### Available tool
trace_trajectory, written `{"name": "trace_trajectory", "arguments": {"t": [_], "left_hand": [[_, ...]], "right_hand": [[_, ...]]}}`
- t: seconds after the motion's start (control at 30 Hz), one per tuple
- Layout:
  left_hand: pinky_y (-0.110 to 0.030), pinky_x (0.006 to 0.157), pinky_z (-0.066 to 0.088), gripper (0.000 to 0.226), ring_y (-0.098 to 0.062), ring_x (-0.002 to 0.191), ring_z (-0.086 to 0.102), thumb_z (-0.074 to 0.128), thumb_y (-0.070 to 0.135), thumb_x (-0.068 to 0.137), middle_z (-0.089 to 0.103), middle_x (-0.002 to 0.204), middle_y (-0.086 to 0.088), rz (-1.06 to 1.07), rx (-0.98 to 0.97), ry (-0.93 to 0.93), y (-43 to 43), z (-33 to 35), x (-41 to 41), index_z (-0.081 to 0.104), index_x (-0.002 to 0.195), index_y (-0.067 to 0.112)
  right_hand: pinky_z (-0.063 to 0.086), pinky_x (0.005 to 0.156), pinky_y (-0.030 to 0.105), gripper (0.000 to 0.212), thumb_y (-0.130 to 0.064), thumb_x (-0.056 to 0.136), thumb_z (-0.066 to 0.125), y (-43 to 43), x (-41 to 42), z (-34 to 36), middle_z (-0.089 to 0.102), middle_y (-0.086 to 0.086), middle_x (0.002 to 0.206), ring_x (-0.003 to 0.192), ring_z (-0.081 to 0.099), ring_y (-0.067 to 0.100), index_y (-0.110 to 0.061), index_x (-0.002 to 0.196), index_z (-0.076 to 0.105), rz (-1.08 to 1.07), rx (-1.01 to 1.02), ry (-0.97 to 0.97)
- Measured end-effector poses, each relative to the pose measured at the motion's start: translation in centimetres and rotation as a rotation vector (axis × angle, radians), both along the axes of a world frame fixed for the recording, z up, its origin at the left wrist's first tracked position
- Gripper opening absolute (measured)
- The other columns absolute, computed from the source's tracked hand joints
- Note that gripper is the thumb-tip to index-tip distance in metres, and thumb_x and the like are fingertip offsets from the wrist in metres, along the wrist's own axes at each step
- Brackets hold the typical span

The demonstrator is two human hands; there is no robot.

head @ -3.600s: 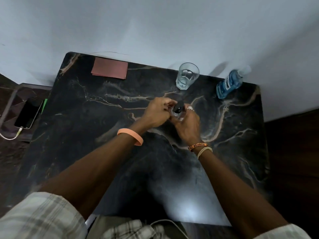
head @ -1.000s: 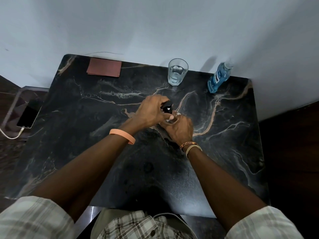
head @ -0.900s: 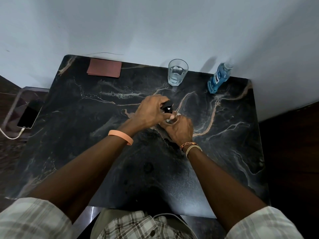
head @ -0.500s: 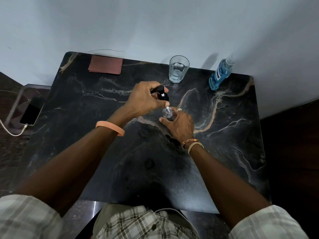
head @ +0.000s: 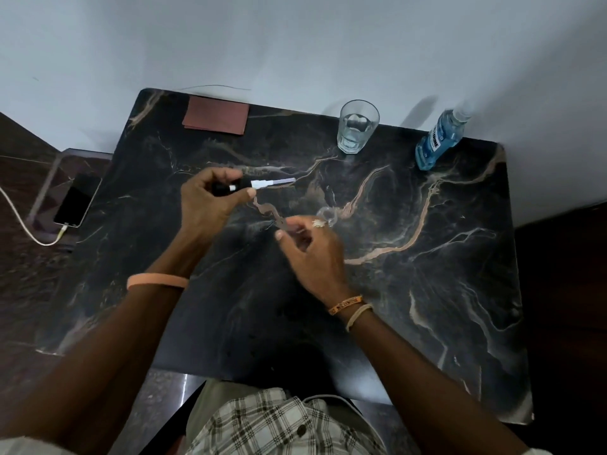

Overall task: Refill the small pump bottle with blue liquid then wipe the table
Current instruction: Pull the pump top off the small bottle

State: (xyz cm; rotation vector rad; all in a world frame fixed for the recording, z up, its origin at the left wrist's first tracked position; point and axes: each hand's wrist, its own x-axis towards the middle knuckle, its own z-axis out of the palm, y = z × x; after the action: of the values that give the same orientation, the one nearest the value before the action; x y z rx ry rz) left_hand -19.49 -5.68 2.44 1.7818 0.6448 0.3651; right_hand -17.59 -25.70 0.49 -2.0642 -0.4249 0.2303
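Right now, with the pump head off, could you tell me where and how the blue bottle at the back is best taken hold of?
Probably take the blue bottle around its wide labelled body, reaching from the front with the right hand, which is nearer. It stands upright at the table's back edge by the wall, and its neck narrows towards the cap, so the body gives the surer hold.

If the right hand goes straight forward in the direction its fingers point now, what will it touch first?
Most likely the small clear bottle, which stands open on the table right by the fingertips of the right hand. The glass of water lies farther on; depth is uncertain.
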Motion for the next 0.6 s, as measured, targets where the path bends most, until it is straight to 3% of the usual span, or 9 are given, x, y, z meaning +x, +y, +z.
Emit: {"name": "trace_trajectory", "arguments": {"t": [0.13,0.2,0.27,0.4,0.5,0.6], "left_hand": [[-0.027,0.083,0.058,0.035,-0.012,0.092,0.068,0.086,0.02,0.074,0.071,0.1,0.0,0.278,-0.113,0.053,-1.0,-3.9,-2.6,0.07,0.104,0.016],[-0.03,0.084,0.058,0.036,-0.014,0.093,0.069,0.086,0.024,0.074,0.071,0.1,0.001,0.35,-0.122,0.095,-1.5,-5.5,-3.5,0.07,0.105,0.017],[-0.031,0.084,0.058,0.035,-0.01,0.09,0.068,0.085,0.027,0.073,0.071,0.097,0.005,0.374,-0.108,0.129,-1.6,-6.6,-4.0,0.07,0.104,0.019],[-0.025,0.08,0.056,0.029,-0.001,0.087,0.065,0.081,0.029,0.077,0.068,0.093,0.014,0.31,0.022,0.228,-1.1,-8.3,-4.9,0.068,0.103,0.022],[-0.013,0.074,0.047,0.028,-0.001,0.088,0.062,0.079,0.026,0.08,0.065,0.097,0.012,0.176,0.138,0.29,-0.6,-8.9,-5.2,0.066,0.105,0.023],[-0.011,0.073,0.044,0.031,0.002,0.086,0.059,0.08,0.025,0.079,0.064,0.1,0.011,0.141,0.165,0.313,-0.3,-9.1,-5.1,0.065,0.106,0.024]], "right_hand": [[0.052,0.082,0.02,0.051,-0.041,0.094,0.057,5.1,-0.9,-1.5,0.06,0.0,0.131,0.097,0.06,-0.002,-0.016,0.139,0.051,0.108,0.096,0.428],[0.051,0.096,0.03,0.054,-0.04,0.097,0.052,7.3,-0.6,-2.2,0.054,0.003,0.14,0.113,0.058,0.007,-0.013,0.144,0.045,0.068,0.123,0.599],[0.045,0.106,0.036,0.05,-0.035,0.099,0.049,8.9,-0.3,-2.8,0.055,0.006,0.141,0.124,0.054,0.015,-0.012,0.143,0.047,0.081,0.087,0.619],[0.04,0.112,0.039,0.045,-0.028,0.1,0.046,10.3,-0.2,-3.7,0.054,0.008,0.142,0.13,0.05,0.02,-0.01,0.141,0.05,0.105,0.009,0.603],[0.041,0.11,0.039,0.043,-0.026,0.098,0.046,10.6,-0.2,-4.5,0.059,0.009,0.136,0.126,0.054,0.02,-0.009,0.137,0.055,0.119,-0.037,0.572],[0.046,0.104,0.042,0.043,-0.026,0.095,0.045,10.5,-0.6,-5.1,0.066,0.007,0.127,0.117,0.06,0.019,-0.012,0.133,0.059,0.123,-0.057,0.572]]}}
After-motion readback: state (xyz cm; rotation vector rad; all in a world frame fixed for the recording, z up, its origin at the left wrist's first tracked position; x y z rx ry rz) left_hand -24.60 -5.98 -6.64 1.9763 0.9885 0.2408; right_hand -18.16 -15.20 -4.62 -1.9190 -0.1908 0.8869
